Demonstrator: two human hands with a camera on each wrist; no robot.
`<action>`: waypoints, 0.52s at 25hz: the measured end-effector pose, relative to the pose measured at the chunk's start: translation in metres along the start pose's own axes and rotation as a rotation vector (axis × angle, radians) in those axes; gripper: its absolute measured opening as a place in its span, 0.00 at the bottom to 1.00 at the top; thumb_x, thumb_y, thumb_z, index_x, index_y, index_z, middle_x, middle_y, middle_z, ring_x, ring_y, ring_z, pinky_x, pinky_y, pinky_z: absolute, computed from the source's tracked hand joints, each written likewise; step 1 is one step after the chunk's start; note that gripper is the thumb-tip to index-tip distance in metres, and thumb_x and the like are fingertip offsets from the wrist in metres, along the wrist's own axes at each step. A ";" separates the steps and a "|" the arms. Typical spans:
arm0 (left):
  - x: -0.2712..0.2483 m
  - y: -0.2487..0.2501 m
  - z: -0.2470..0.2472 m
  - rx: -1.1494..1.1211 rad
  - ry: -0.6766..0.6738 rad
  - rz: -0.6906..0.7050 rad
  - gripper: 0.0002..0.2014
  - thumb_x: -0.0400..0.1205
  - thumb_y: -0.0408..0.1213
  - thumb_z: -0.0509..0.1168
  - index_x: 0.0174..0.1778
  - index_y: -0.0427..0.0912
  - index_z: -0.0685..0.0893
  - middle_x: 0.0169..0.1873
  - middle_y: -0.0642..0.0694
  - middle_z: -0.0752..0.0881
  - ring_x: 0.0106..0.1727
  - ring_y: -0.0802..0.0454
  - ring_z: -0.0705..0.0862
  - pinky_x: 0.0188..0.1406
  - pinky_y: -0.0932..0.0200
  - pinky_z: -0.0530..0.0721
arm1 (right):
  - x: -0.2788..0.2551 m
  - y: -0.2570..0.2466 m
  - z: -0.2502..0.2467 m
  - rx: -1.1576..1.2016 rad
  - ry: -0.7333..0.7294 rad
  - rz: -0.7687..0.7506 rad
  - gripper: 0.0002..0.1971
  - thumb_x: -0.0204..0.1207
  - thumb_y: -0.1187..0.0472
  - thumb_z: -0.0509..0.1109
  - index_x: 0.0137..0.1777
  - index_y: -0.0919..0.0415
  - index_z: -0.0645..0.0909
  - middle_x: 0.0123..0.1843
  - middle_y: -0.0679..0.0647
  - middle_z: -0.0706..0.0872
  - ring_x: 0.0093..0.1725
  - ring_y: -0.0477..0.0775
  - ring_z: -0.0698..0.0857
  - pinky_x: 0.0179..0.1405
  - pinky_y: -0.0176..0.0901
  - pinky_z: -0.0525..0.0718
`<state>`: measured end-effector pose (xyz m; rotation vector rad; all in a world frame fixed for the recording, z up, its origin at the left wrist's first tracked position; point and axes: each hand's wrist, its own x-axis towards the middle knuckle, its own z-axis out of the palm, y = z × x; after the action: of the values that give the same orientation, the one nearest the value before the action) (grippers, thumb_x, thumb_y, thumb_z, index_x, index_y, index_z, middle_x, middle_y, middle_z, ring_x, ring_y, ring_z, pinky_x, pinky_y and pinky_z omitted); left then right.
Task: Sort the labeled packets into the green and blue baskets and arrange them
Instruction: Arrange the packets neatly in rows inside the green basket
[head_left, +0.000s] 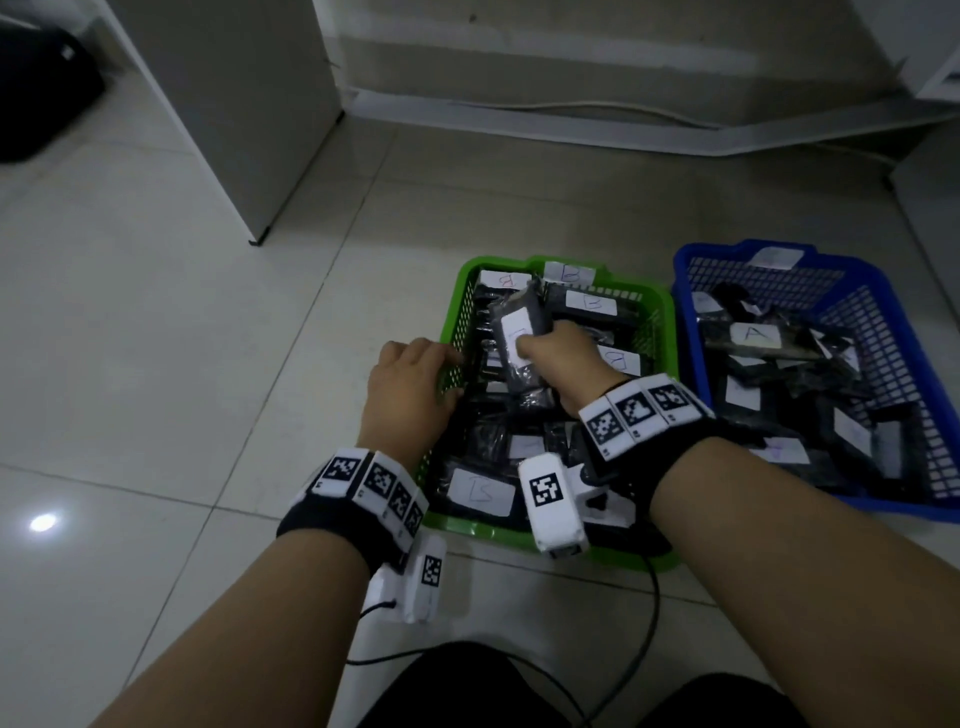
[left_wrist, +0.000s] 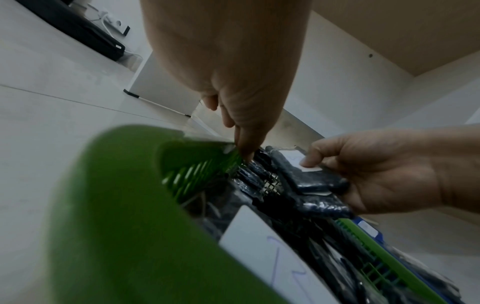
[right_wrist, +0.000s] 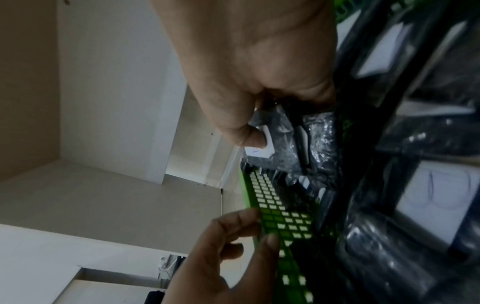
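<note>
1 packet (head_left: 519, 338) gripped in right hand (head_left: 558, 358), over green basket (head_left: 652, 306)

We see dim, flat indoor light in all three views, with soft noise in the dark areas. In the head view a small bright glare spot (head_left: 43, 522) sits on the glossy floor (head_left: 156, 364), well to the left of our fingers (head_left: 447, 358), and straight lines bow toward the edges. In the left wrist view the green basket (left_wrist: 124, 226) rim nearest the lens is badly out of focus. The right wrist view is smeared, and packet wrappers (right_wrist: 322, 131) beside the fingers show faint sheen.
</note>
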<state>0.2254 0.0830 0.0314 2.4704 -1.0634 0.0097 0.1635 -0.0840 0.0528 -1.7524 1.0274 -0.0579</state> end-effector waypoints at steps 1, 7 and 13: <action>0.001 0.000 0.003 0.026 0.016 0.045 0.12 0.70 0.35 0.74 0.49 0.49 0.87 0.49 0.49 0.88 0.50 0.42 0.78 0.45 0.53 0.76 | -0.003 -0.001 -0.011 -0.041 0.007 -0.020 0.15 0.67 0.60 0.68 0.52 0.66 0.82 0.44 0.59 0.86 0.43 0.62 0.85 0.41 0.49 0.84; 0.024 0.031 0.023 0.286 -0.377 0.185 0.16 0.78 0.42 0.63 0.62 0.48 0.83 0.59 0.49 0.84 0.62 0.45 0.77 0.57 0.53 0.75 | -0.024 0.011 -0.050 -0.283 0.034 -0.142 0.22 0.70 0.61 0.72 0.65 0.59 0.77 0.57 0.56 0.85 0.53 0.59 0.85 0.49 0.49 0.85; 0.025 0.040 0.035 0.292 -0.542 0.093 0.30 0.77 0.60 0.61 0.73 0.51 0.72 0.67 0.46 0.80 0.66 0.43 0.79 0.63 0.49 0.77 | -0.035 0.024 -0.065 -0.329 0.035 -0.130 0.25 0.71 0.60 0.72 0.69 0.58 0.75 0.58 0.57 0.85 0.53 0.59 0.85 0.46 0.44 0.83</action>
<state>0.2098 0.0273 0.0200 2.7578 -1.4844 -0.5400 0.0951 -0.1121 0.0768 -2.1229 0.9882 -0.0015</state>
